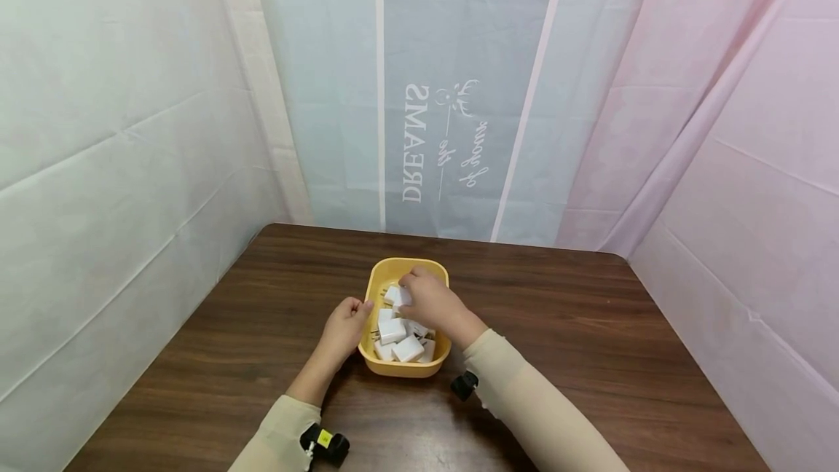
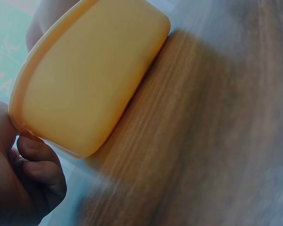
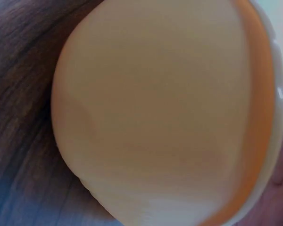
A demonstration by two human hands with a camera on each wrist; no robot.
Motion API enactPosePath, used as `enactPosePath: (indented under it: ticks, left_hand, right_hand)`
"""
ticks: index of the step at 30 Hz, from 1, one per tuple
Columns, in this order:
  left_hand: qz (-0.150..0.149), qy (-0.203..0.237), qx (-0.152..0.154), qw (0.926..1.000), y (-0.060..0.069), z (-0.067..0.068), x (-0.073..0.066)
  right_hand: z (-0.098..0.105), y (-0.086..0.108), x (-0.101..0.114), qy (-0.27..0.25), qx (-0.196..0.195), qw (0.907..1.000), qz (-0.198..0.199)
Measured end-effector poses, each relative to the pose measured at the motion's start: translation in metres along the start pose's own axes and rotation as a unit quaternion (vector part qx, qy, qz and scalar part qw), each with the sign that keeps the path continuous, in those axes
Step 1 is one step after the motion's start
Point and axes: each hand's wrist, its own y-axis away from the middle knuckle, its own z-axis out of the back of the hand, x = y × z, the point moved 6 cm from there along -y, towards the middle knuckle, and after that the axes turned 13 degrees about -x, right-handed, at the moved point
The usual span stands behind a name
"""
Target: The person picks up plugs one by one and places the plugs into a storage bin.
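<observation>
A yellow plastic basin point(image 1: 406, 369) on the table holds several white plug-in chargers point(image 1: 392, 330), some with metal prongs showing. My left hand point(image 1: 345, 328) pinches the basin's left rim between thumb and fingers; in the left wrist view its curled fingers point(image 2: 40, 153) lie against the outside. Over the right rim reaches my right hand point(image 1: 435, 304), its fingers down in the basin gripping a white charger point(image 1: 403, 300), partly hidden by the hand. The basin's outer wall point(image 3: 155, 103) fills most of the right wrist view.
The dark wooden table point(image 1: 557, 326) extends around the basin. Pale cloth hangs on the left point(image 1: 118, 130) and right, and a grey-blue printed curtain point(image 1: 459, 35) stands behind the table's far edge. Each wrist carries a small black camera point(image 1: 464, 386).
</observation>
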Motion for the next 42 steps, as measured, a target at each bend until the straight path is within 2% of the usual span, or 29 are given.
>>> enactPosePath:
  ticks: [8, 16, 42]
  left_hand:
    - [0.009, -0.002, 0.005, 0.9999, -0.001, 0.001, -0.002]
    - [0.004, 0.003, 0.005, 1.0000, -0.003, 0.001, -0.004]
    - [0.001, 0.005, 0.006, 1.0000, -0.001, 0.002, -0.004]
  right_hand:
    - [-0.005, -0.003, 0.002, -0.011, -0.001, 0.9999, 0.009]
    - [-0.005, -0.006, 0.004, -0.007, -0.004, 0.9997, 0.025]
    - [-0.015, -0.006, 0.009, -0.007, 0.015, 0.9997, 0.021]
